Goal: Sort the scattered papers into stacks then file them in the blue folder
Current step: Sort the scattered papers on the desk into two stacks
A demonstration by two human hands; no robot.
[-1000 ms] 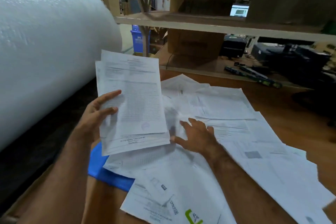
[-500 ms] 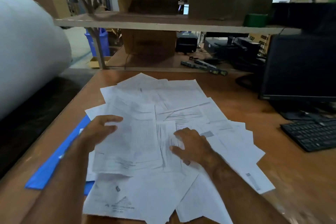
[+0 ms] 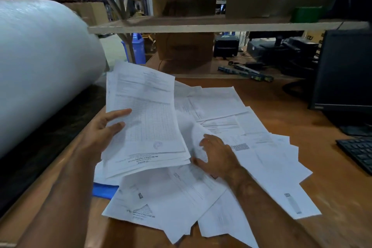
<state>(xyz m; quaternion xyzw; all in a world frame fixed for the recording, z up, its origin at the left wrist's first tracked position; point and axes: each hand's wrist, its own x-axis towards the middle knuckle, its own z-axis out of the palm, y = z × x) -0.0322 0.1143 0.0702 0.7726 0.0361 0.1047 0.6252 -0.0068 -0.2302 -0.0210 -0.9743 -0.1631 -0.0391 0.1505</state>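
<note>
Between the hands, the left hand [image 3: 104, 133] holds a raised paper stack [image 3: 147, 119], probably to collect sheets. The right hand [image 3: 217, 157] pinches a loose sheet [image 3: 193, 139] from the scattered papers [image 3: 261, 147]. Below the left hand, the blue folder [image 3: 103, 190] lies mostly covered.

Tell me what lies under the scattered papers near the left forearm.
A corner of the blue folder shows under the scattered papers, flat on the wooden desk. The rest of the folder is covered, so I cannot tell whether it is open or holds anything.
</note>
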